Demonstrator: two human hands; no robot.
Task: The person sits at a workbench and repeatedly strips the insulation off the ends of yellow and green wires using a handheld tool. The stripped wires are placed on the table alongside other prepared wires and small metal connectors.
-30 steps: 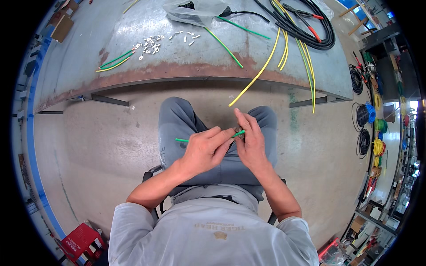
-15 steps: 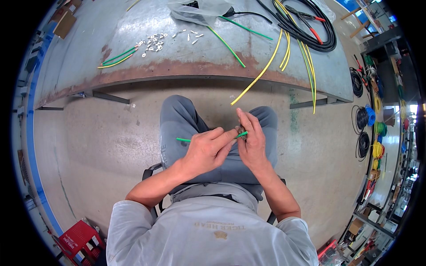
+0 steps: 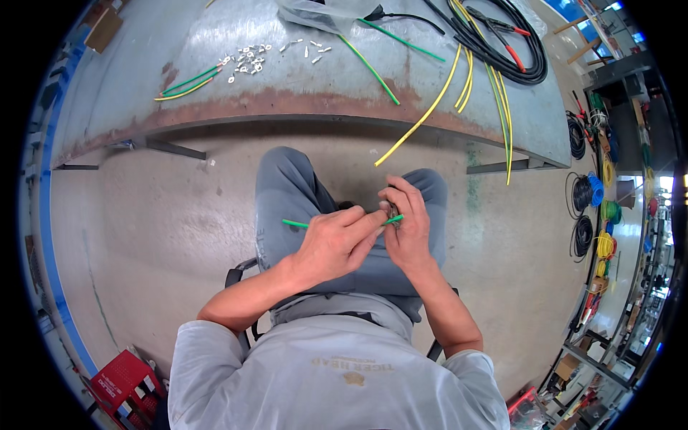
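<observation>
Over my lap, my left hand (image 3: 335, 239) is closed on a short green wire (image 3: 294, 223). One end of the wire sticks out to the left of my fist, and the other end comes out beside my right fingers. My right hand (image 3: 411, 238) curls round a small metal tool (image 3: 392, 210) at that right end. Most of the tool is hidden by the fingers, so its kind cannot be made out. The fingertips of both hands meet or nearly meet around the wire.
Ahead stands a metal workbench (image 3: 301, 93) with a rusty front edge. Loose ring terminals (image 3: 249, 60) and cut green wires (image 3: 188, 87) lie on it. Yellow wires (image 3: 423, 122) overhang the edge near a black cable coil (image 3: 534, 64) and red-handled pliers (image 3: 514, 57). A red stool (image 3: 122, 380) stands behind left.
The upper fingers of my right hand have bent inward slightly around the metal tool. My left hand keeps its hold on the green wire. The whole view has shifted a little.
</observation>
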